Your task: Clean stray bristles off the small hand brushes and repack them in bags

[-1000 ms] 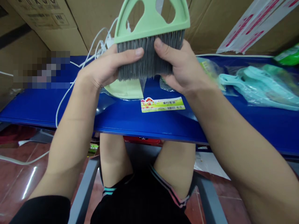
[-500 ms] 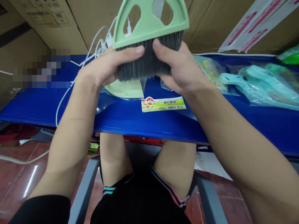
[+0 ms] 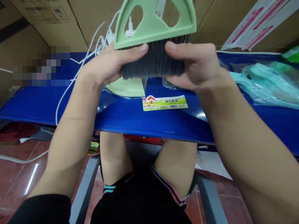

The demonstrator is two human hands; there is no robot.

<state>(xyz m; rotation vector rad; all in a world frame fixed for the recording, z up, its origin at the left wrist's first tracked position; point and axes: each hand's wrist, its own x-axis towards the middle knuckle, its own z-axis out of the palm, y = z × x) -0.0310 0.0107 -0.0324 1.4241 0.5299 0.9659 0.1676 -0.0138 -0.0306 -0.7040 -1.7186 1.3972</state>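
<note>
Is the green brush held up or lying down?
Held up: the left hand and right hand grip the green plastic brush by its grey bristles.

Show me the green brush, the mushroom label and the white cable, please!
green brush (image 3: 153, 34), head view, on the plastic handle
mushroom label (image 3: 164, 103), head view, on the label's middle
white cable (image 3: 62, 93), head view, on the stretch crossing the blue shelf

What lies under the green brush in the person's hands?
A pale green plastic piece on the blue table; the bristles, left hand and right hand hide its upper part.
</note>
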